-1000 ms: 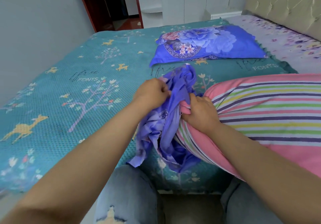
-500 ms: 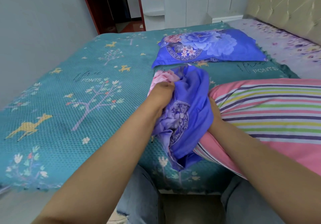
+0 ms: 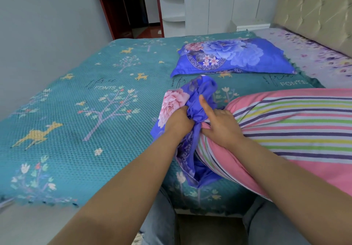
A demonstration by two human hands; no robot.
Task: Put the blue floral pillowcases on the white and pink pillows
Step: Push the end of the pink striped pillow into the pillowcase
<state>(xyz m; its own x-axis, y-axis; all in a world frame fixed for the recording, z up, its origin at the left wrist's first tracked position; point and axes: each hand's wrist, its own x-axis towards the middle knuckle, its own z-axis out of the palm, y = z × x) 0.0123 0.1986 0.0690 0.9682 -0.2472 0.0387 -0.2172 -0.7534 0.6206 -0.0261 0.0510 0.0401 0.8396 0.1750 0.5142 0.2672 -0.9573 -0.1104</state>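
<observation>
Item, grip: your left hand (image 3: 180,124) is clenching a bunched handful of the blue floral pillowcase (image 3: 192,111), fingers curled into the gathered cloth, evidently keeping the mouth of the case collected so it can be drawn over the pillow's end. Your right hand (image 3: 222,125) is resting on the near corner of the pink striped pillow (image 3: 285,128); the index finger is sticking out straight over the blue cloth, while whether the thumb and lower fingers are pinching the pillow corner cannot be told, since they are tucked into the folds. Item, case: it is lying crumpled against the pillow's end near the front edge of the bed (image 3: 80,123), its lower part hanging just past that edge, its pink rose print facing left; very little of the pillow, if any, is inside it yet. Item, pillow: it is lying across the bed's front right corner, running off the right of the view. Item, finished pillow (image 3: 232,58): already in its blue floral case, it is lying flat toward the far edge of the teal bedspread, well apart from your hands, presumably parked clear of the work.
</observation>
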